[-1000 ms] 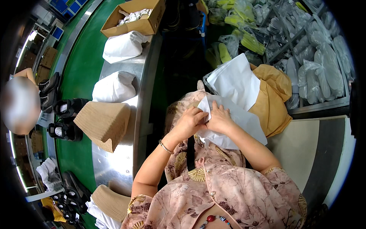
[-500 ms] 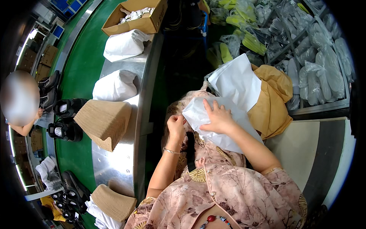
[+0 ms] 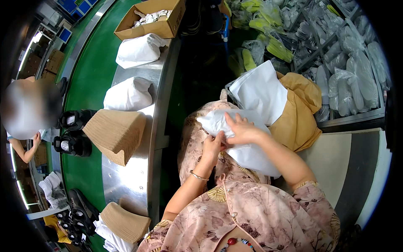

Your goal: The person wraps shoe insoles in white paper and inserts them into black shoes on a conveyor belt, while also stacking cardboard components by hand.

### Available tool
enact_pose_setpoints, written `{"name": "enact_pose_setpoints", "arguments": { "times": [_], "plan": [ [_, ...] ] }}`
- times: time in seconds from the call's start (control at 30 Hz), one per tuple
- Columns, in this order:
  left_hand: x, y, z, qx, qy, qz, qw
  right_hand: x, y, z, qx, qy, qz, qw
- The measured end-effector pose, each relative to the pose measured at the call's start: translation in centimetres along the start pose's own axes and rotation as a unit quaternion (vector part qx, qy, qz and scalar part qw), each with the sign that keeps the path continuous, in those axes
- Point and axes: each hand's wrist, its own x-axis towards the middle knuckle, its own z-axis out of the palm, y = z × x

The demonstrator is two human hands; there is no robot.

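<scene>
On my lap lies a sheet of white tissue paper [image 3: 214, 119], partly folded over, its loose part spreading under my right forearm. My right hand [image 3: 244, 131] rests on top of it with the fingers stretched out. Close against the right hand, my left hand [image 3: 213, 147] has its fingers pinched at the paper's near edge. Whatever the paper may cover is hidden. Just beyond my hands lies more white paper [image 3: 260, 90], over crumpled brown paper [image 3: 298, 111].
At left, a metal-edged green conveyor [image 3: 88, 90] carries two white paper bundles [image 3: 128, 93], corrugated brown inserts [image 3: 115, 132], black shoes [image 3: 73, 143] and an open carton [image 3: 147, 29]. Bagged grey insoles [image 3: 357, 80] fill a rack at right. Another person [image 3: 27, 149] is across the conveyor.
My left hand has moved right, from the paper's left side to beside my right hand. The paper's near part has shifted and folded. The person across has leaned toward the conveyor.
</scene>
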Motion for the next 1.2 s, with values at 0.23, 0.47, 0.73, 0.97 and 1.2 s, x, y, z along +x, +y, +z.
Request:
{"name": "enact_pose_setpoints", "arguments": {
  "times": [0.23,0.47,0.73,0.97,1.2],
  "plan": [
    [0.4,-0.7,1.2,-0.04,-0.05,0.021,0.998,3.2,8.8,1.9,0.348,0.021,-0.079,0.934],
    [0.1,3.4,1.6,-0.171,-0.217,0.122,0.953,2.1,6.6,2.7,0.587,0.108,-0.069,0.799],
    [1.8,9.9,0.1,0.247,-0.012,0.444,0.861,-0.3,3.0,-6.3,0.544,0.368,-0.157,0.738],
    [0.6,15.2,3.3,0.199,0.034,0.389,0.899,-0.6,-2.0,-11.2,0.394,0.57,-0.184,0.697],
    [0.9,13.9,2.2,-0.124,-0.247,0.283,0.918,0.0,-2.3,-12.0,0.501,0.482,-0.218,0.685]
  ]
}}
